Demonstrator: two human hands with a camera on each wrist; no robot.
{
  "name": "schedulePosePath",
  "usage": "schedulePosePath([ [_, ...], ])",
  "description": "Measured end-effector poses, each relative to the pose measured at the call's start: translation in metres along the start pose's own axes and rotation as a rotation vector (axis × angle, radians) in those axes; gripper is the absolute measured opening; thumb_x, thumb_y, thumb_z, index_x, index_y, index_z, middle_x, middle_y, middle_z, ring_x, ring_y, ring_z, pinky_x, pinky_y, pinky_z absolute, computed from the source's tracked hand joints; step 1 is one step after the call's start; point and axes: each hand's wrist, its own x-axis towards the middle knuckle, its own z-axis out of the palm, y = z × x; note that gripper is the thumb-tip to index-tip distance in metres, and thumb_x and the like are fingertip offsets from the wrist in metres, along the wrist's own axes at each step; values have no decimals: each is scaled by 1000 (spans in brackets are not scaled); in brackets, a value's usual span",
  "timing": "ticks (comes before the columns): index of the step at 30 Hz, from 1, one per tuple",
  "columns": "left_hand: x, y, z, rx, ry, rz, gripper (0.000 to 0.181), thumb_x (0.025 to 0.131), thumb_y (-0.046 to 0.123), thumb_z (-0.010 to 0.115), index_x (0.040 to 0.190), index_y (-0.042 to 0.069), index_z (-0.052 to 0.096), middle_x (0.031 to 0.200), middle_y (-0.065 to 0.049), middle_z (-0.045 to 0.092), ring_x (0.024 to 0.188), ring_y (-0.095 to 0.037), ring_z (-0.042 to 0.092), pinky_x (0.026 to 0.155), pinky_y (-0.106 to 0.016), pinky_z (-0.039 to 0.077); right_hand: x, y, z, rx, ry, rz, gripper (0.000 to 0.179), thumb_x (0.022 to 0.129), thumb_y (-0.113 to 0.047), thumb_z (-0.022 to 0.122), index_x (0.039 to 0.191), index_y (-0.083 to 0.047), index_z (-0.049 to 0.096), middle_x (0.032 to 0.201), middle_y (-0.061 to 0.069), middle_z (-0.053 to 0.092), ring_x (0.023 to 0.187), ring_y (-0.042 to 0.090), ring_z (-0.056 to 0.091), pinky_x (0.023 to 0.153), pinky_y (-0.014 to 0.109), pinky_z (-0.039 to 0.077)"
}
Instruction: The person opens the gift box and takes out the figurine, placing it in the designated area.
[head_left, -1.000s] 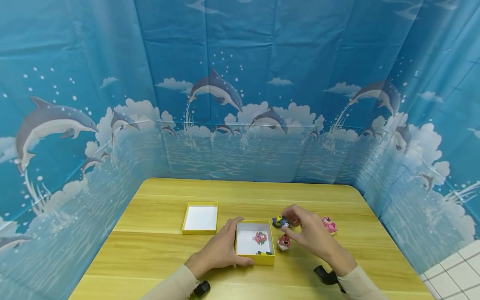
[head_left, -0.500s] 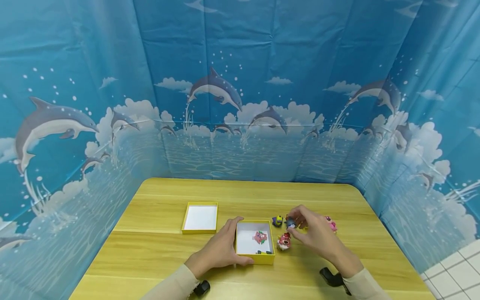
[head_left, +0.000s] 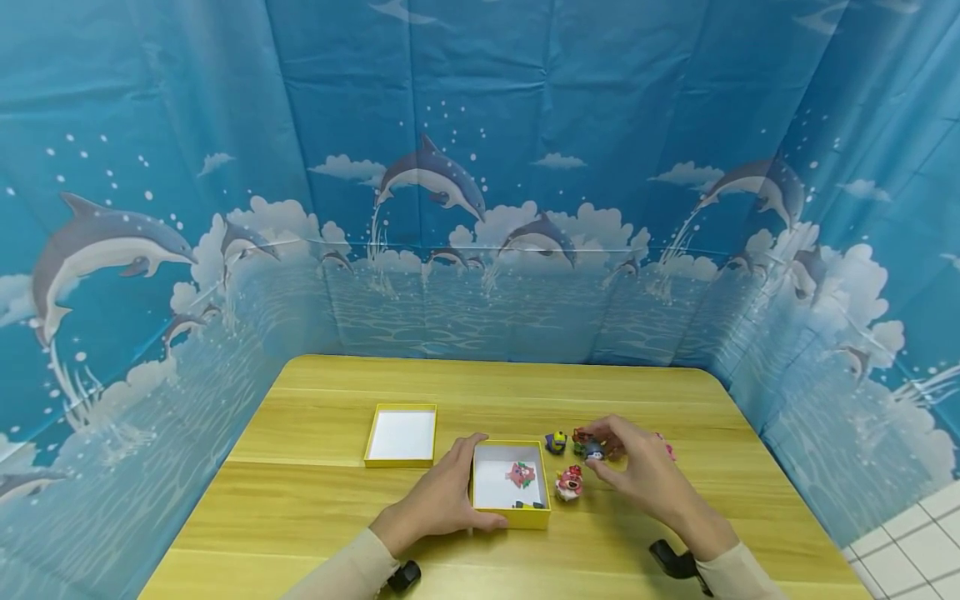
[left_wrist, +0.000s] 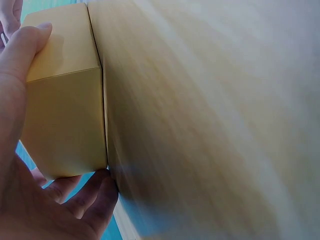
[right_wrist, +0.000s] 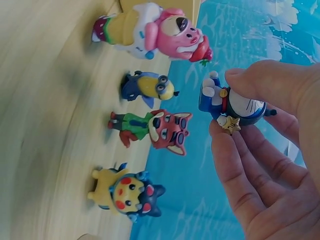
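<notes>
My left hand (head_left: pixel 442 492) grips the yellow box (head_left: pixel 525 518), its thumb on the front wall and fingers round the left side. Inside the box lie a pink starfish-like figure (head_left: pixel 521 475) and a small yellow-and-black piece (head_left: pixel 529 505). My right hand (head_left: pixel 645 475) pinches a blue-and-white cat figurine (right_wrist: pixel 245 105) with a gold star between thumb and fingers. Past it in the right wrist view stand a fox figurine (right_wrist: pixel 160 127), a goggled yellow figurine (right_wrist: pixel 150 87), a pink bear figurine (right_wrist: pixel 172 32) and a yellow figurine in a dark hood (right_wrist: pixel 127 192).
A shallow yellow lid (head_left: pixel 401 463), white inside, lies to the left behind the box. Another pink figurine (head_left: pixel 667 448) is partly hidden behind my right hand. A dolphin-printed curtain (head_left: pixel 465 308) hangs round the wooden table (head_left: pixel 300 475).
My right hand has moved rightward with the blue cat figurine, away from the goggled yellow figurine, and now overlaps more of the pink figurine at the right. My left hand and the box have stayed still.
</notes>
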Motion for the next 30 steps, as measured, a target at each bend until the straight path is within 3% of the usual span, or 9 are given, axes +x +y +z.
schedulePosePath([
  [6,0,2,-1,4,-2,0,138,82,81,96,183,17,27,164,-10,56,130,-20,68,113,-50,63,-5,2,-3,-28,-43,84,44,91,-1,98,130,-6,79,112,0,81,88,10,76,77,33,68],
  [15,0,3,-1,1,0,2,137,82,81,95,183,17,27,166,-9,55,130,-19,67,113,-49,62,-10,8,1,-19,-18,53,43,88,0,100,126,-6,81,109,1,80,84,10,74,73,31,67],
  [30,0,2,-1,-5,-7,-12,138,82,81,95,183,18,26,167,-11,55,134,-22,68,114,-53,63,-21,20,10,-10,-54,73,43,85,1,102,123,-5,82,104,-2,79,83,9,74,72,29,67],
])
